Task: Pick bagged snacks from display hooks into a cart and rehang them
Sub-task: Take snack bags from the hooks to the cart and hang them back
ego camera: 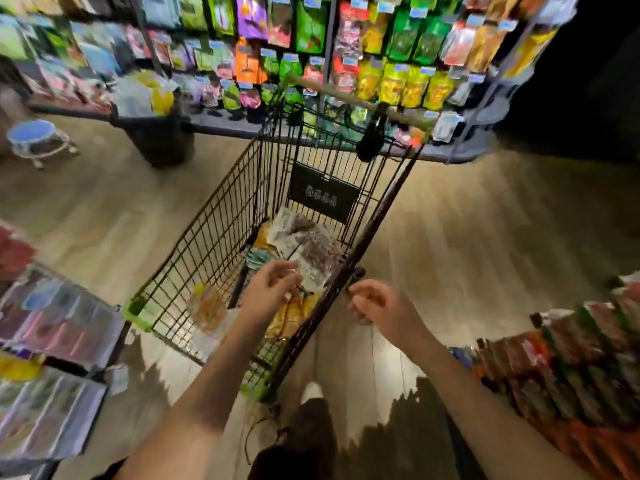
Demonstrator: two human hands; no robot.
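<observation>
The left hand (273,289) is inside the cart (207,237), over its near end, and its fingers (294,278) look to be pinching the lower edge of a clear bag (311,258) of dark snacks; blur keeps me from telling how firm that hold is. That bag lies on top of the heap, against the cart's right wall, with yellow bags (294,313) under it nearer the person and one more yellow bag (206,306) against the left wall. The right hand (377,306) hangs just outside the right rim, fingers loosely curled and holding nothing. The step in hand seems to be lifting a bag out to hang it again on the hooks (398,74) beyond the cart's far end. To do it well, the left fingers should shift from the bag's lower edge toward its top, where the hang hole ought to be, though I cannot see that hole here. Lift straight up so the bag clears the wire wall without snagging. The free right hand can take the top corner and hold the hole open and flat. A thin clear bag will flop and slip, so a pinch near the header is better than one on the body. Match the bag to a row of the same kind before reaching across.
</observation>
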